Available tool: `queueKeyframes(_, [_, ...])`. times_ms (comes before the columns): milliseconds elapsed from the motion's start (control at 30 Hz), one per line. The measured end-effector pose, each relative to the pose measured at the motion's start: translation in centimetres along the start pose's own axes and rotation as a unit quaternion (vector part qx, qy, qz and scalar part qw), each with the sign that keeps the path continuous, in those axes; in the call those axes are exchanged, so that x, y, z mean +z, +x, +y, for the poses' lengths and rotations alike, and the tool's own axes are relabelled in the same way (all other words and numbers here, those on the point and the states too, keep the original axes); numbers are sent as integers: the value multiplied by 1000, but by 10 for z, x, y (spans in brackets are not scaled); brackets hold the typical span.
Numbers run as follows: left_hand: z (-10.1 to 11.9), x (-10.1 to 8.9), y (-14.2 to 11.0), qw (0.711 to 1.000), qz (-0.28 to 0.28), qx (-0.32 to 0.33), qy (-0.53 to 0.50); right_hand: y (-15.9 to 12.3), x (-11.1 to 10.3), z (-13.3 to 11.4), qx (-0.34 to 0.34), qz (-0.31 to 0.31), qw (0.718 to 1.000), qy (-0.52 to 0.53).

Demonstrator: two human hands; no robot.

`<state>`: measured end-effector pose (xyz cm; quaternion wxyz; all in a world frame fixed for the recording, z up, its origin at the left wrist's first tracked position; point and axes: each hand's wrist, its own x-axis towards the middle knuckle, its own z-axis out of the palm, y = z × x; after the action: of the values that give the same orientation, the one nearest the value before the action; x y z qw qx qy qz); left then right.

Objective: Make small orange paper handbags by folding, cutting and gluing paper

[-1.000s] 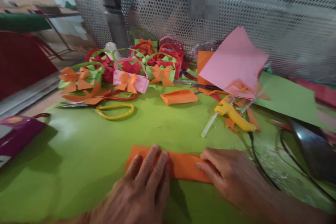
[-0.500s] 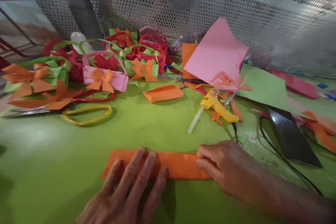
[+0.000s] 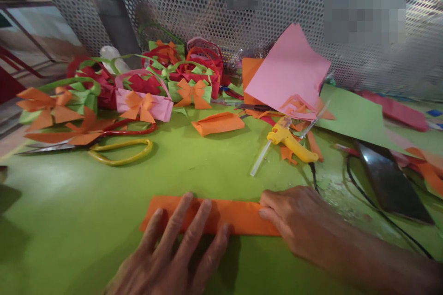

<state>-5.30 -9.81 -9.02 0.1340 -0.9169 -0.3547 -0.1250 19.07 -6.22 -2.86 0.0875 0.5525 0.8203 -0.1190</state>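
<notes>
A folded strip of orange paper point(image 3: 242, 217) lies flat on the green table near its front. My left hand point(image 3: 176, 244) rests on the strip's left half, fingers spread and pressing it down. At the right end, my right hand point(image 3: 294, 214) is closed, thumb and bent forefinger pinching the paper; that end is hidden beneath the hand. Beyond the strip sits a small folded orange paper piece point(image 3: 218, 123). A yellow glue gun point(image 3: 292, 143) with a clear glue stick lies past my right hand.
Scissors point(image 3: 119, 151) with red and yellow handles lie at left. Small paper bags point(image 3: 155, 108) with bows crowd the back left. Pink paper point(image 3: 289, 71) and green paper point(image 3: 353, 113) sheets lie at the back right. A dark phone point(image 3: 394, 182) and a black cord point(image 3: 367, 198) are at right.
The view has shifted slightly, so the things on the table appear a little further right. Both hands keep their places on the orange strip, the left one spread a little wider.
</notes>
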Motion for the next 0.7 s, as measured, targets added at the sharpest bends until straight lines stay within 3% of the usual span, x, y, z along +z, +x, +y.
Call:
queueKeyframes(367, [-7,-3,4,999,-26,27,6,1,1,0,-12,0,999,-39])
queueKeyframes(433, [-10,-9,10,998,-23,49,13,0,5,1,-38,31,997,-53])
queueKeyframes(533, [-12,-20,18,997,-32,69,13,-3,17,4,-94,128,984,-83])
queueKeyframes(700, [-7,-26,21,997,-61,46,1,-7,36,12,-143,249,951,-119])
